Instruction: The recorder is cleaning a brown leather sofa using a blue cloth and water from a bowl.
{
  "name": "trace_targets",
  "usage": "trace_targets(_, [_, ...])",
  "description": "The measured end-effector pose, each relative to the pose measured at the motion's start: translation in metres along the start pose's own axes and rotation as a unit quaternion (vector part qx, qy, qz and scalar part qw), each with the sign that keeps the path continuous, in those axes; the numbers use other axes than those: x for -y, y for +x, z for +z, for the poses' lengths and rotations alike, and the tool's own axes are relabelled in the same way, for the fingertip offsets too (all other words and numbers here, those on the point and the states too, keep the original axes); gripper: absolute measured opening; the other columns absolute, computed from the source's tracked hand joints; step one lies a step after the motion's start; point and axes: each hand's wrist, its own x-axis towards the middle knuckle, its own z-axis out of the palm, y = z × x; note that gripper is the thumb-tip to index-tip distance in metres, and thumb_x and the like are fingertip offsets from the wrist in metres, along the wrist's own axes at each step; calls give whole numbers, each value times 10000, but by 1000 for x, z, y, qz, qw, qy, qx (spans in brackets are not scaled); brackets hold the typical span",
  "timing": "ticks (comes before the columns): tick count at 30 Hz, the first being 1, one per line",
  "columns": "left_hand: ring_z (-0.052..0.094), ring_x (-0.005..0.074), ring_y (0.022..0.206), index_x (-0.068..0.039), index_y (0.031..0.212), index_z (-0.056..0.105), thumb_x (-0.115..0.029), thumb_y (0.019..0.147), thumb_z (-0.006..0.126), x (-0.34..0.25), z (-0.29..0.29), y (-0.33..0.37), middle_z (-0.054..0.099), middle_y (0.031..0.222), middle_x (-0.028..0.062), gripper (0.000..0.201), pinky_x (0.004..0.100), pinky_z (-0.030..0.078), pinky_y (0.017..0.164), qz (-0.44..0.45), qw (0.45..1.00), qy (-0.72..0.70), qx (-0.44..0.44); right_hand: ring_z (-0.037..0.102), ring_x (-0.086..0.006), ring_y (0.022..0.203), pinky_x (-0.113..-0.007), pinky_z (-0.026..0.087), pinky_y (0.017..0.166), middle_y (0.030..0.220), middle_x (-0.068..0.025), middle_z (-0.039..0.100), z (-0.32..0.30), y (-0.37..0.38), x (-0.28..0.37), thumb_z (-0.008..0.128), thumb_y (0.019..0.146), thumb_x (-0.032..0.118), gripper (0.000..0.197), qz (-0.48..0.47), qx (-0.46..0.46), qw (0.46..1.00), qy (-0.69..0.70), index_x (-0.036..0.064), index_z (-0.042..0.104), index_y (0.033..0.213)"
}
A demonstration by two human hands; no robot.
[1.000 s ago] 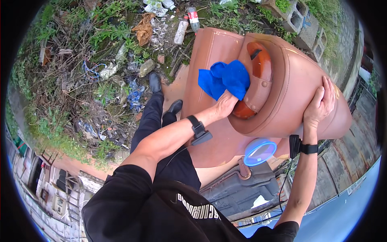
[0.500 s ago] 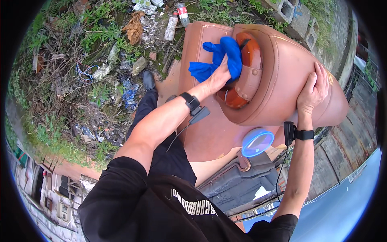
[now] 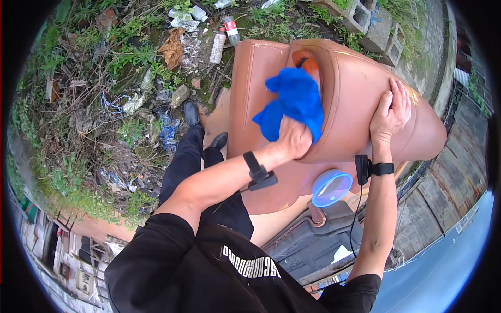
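A blue cloth (image 3: 297,99) is bunched in my left hand (image 3: 295,136), whose fingers are closed and partly hidden by it. The cloth presses against the recess of a brown leather-covered piece of furniture (image 3: 360,104), covering most of a glossy orange-brown trim (image 3: 308,63) there. My right hand (image 3: 390,110) lies flat on the rounded brown leather on the right, fingers stretched out, holding nothing. Worn pale patches show along the leather's edge near that hand. A band with a small black device sits on each wrist.
A round, blue-rimmed clear plastic tub (image 3: 332,188) stands beside the furniture's near side. Close by lies a dark grey panel-like object (image 3: 318,237). Weeds and litter cover the left ground, with plastic bottles (image 3: 217,47) at the top. Concrete blocks (image 3: 383,36) lie at the upper right.
My left hand has moved the blue cloth down and slightly right along the recess, covering the lower trim. My right hand stays flat on the leather, and the view has shifted slightly.
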Motion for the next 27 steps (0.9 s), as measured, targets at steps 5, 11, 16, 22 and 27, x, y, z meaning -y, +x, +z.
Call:
trace_targets(5, [419, 530, 1318, 48, 1294, 555, -215, 1024, 424, 2, -2, 106, 526, 1390, 324, 399, 540, 289, 1183, 130, 984, 26, -115, 581, -293, 1294, -454, 376, 1146, 1309, -80, 702, -4, -5, -3, 586, 962, 237, 330, 16, 1, 1000, -16, 154, 759, 1230])
trace_targets(11, [602, 479, 1065, 21, 1054, 601, -271, 1051, 398, 67, -21, 186, 643, 1011, 265, 356, 511, 484, 974, -90, 992, 54, -77, 575, -285, 1303, -452, 366, 1150, 1315, -74, 699, 3, 7, 5, 587, 958, 252, 334, 8, -12, 1000, -13, 164, 761, 1230])
trace_targets(16, [406, 532, 1302, 62, 1353, 486, -264, 1024, 448, -4, -11, 108, 468, 1421, 332, 464, 567, 276, 1170, 29, 999, 1, -21, 573, -291, 1305, -457, 363, 1151, 1325, -72, 693, -4, -5, -5, 584, 959, 247, 336, 20, 7, 1000, -18, 162, 758, 1233])
trace_targets(22, [387, 546, 1333, 53, 1288, 555, -230, 964, 594, -59, 2, 37, 457, 1421, 347, 432, 579, 261, 1180, 27, 997, 7, -72, 572, -295, 1303, -463, 361, 1153, 1328, -71, 690, -4, 0, 0, 586, 957, 240, 340, 16, 9, 1000, -20, 157, 751, 1243])
trace_targets(27, [429, 531, 1223, 18, 1202, 573, -259, 991, 517, -32, -10, 87, 514, 1298, 321, 353, 579, 311, 1119, 56, 996, 60, -38, 570, -294, 1305, -467, 356, 1157, 1328, -72, 689, -4, -5, -6, 586, 958, 241, 342, 19, 12, 999, -26, 159, 750, 1247])
